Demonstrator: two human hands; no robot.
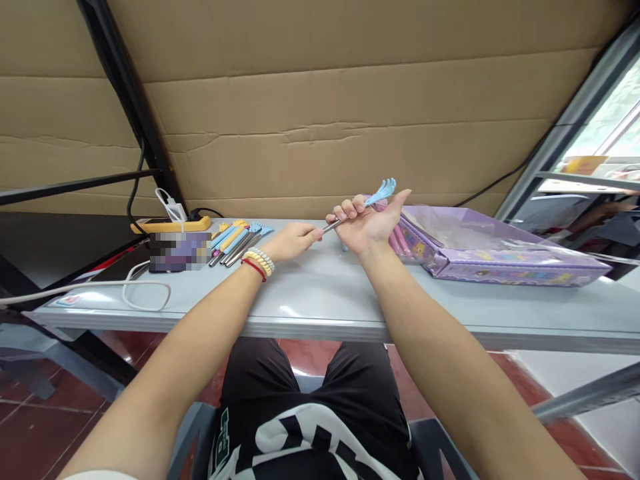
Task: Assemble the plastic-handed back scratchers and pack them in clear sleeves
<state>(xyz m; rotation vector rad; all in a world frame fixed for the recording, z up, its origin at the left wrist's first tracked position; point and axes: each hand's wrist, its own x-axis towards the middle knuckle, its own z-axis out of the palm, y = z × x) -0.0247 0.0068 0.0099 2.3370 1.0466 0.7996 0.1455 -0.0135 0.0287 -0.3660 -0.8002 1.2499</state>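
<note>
A telescopic back scratcher [383, 191] with a light blue claw head and a thin metal rod is held above the table, its claw pointing up and to the right. My left hand [289, 242], with beaded bracelets and a red string at the wrist, pinches the rod's lower end. Palm up, my right hand [371, 231] has its fingers curled over the rod just below the claw, thumb stretched out. Left of my left hand lies a row of back scratchers [234, 243] with blue and yellow heads and grips. Some pink handles [400, 244] are partly hidden behind my right hand.
A purple printed box [510, 272] with clear plastic stands at the right. To the left are a yellow power strip [200, 224], a phone-like item [183, 252] and a white cable [145, 308]. The grey table [320, 293] meets a cardboard wall [320, 153].
</note>
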